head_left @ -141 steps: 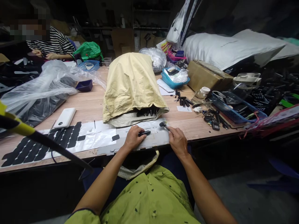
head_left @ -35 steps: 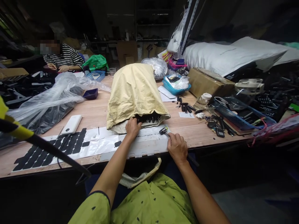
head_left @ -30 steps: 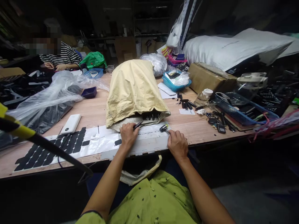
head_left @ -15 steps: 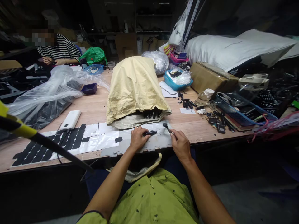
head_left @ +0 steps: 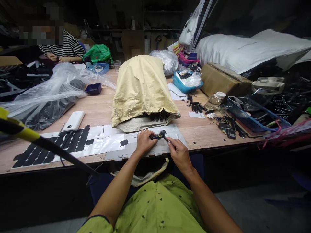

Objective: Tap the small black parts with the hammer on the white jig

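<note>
the left hand (head_left: 145,141) has its fingers pinching a black piece (head_left: 154,137). the piece is low over the grey board (head_left: 121,152), near the middle of the front edge of the tabletop (head_left: 100,106). it seems to be held so it cannot roll or slip. the right hand (head_left: 179,152) has its fingers closed around the handle of a small hammer (head_left: 162,133). the hammer's head is by the free end of the black piece; i cannot tell if they touch. the board may lie there to keep the wood from getting marks. just behind it, the yellow bag (head_left: 141,87) has its open mouth turned to the front edge, maybe so a hand can get in, and dark pieces (head_left: 159,117) show inside. a sheet of black pads (head_left: 52,149) lies near the left front corner, off to the side of both hands.
</note>
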Motion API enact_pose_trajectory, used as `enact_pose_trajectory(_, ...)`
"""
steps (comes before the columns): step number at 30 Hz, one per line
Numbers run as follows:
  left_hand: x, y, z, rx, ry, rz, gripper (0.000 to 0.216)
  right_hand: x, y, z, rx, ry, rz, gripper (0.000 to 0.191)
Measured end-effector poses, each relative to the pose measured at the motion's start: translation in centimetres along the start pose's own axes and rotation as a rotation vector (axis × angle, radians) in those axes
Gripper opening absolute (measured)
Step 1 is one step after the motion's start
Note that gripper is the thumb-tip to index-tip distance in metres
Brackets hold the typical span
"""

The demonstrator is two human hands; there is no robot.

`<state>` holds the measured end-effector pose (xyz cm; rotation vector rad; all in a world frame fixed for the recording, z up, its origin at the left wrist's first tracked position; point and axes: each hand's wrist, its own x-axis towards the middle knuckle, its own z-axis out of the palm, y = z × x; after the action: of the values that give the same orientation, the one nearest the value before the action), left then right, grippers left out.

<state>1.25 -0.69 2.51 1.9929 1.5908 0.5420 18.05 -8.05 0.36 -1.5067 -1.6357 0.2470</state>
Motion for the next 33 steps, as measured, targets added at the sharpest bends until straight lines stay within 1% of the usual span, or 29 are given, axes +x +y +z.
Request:
enact_pose_trajectory(7,-0.1,0.0,0.0,-0.004,0.007,0.014,0.014,0.0,0.0,-0.3,-0.052,-0.021,0.003,0.034)
enact_pose_trajectory(13,0.1,-0.3,0.2,-0.02,0.006,0.027,0.016,0.3,-0.9,-0.7,-0.091,0.027,-0.042,0.035)
enact_pose_trajectory(17,0.1,-0.4,0.5,-0.018,0.017,0.039,0.015,0.0,-0.7,-0.3,-0.12,-0.027,-0.05,0.035)
enact_pose_trajectory(21,0.1,-0.3,0.6,-0.028,0.019,0.048,0.016,0.1,-0.7,-0.4,-0.116,-0.012,-0.03,0.034)
enact_pose_trajectory(24,0.1,-0.1,0.5,-0.024,0.001,0.041,0.017,0.3,-1.3,-0.5,-0.088,-0.011,-0.064,0.034)
enact_pose_trajectory(28,0.1,0.0,0.3,-0.012,-0.014,0.04,0.014,0.1,-1.7,-0.1,-0.11,-0.06,-0.106,0.035)
enact_pose_trajectory(31,0.1,0.0,0.4,-0.021,-0.016,0.05,0.013,0.0,-1.3,0.2,-0.125,-0.085,-0.107,0.035)
enact_pose_trajectory(33,0.1,0.0,0.5,-0.031,-0.003,0.048,0.013,0.1,-0.9,0.0,-0.127,-0.07,-0.095,0.034)
